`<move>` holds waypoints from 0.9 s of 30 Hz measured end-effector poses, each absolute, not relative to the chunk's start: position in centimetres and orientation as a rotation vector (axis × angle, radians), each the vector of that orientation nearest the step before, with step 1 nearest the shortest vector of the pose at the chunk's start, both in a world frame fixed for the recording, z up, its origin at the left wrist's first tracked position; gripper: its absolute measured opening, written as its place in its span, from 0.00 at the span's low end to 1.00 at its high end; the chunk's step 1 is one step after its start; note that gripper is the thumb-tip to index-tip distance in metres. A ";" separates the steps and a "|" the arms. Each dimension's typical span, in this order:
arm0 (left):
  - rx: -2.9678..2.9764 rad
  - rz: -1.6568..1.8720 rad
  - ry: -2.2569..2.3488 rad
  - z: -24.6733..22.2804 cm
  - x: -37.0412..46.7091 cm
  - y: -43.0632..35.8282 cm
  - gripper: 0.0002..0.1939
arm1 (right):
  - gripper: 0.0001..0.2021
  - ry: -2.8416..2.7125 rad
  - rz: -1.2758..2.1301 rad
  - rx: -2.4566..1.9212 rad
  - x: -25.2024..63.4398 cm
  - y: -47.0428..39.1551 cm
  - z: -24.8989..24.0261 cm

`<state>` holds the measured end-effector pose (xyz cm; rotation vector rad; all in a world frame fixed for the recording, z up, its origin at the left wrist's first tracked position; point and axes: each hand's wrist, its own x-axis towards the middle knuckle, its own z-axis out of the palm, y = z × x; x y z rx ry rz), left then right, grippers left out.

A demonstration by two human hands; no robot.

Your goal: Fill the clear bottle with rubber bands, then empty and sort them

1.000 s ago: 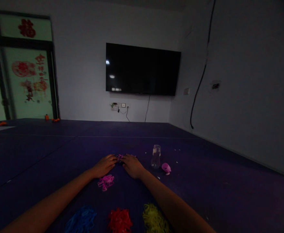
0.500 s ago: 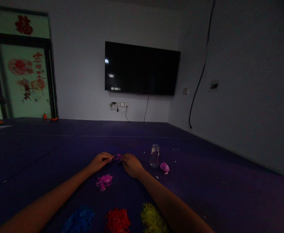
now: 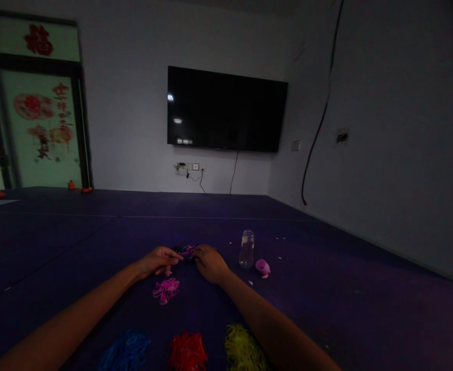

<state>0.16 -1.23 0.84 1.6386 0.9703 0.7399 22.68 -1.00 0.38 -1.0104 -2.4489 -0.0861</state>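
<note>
My left hand (image 3: 160, 262) has its thumb and index finger together at the left end of a small pink and dark bundle (image 3: 188, 251); other fingers hang lower. At the bundle's right end, my right hand (image 3: 210, 263) is curled, its fingertips hidden. Just below my left hand lies a loose pile of pink bands (image 3: 166, 290). A clear glass bottle (image 3: 246, 249) stands upright to the right of my right hand, with a pink cap-like piece (image 3: 263, 267) beside it.
Nearest the camera lie blue strands (image 3: 126, 350), red strands (image 3: 188, 351) and yellow-green strands (image 3: 244, 347) on the dark purple surface (image 3: 326, 288). Small white scraps are scattered around the bottle. Orange items sit at the far left edge.
My left hand has shifted slightly left and down, and its lower fingers now hang toward the pink pile. My right hand has barely moved.
</note>
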 end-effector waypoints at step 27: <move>2.078 1.281 1.212 0.1 0.4 -0.4 0.09 | 0.15 -2.468 -0.094 -0.971 22.7 -1.5 0.8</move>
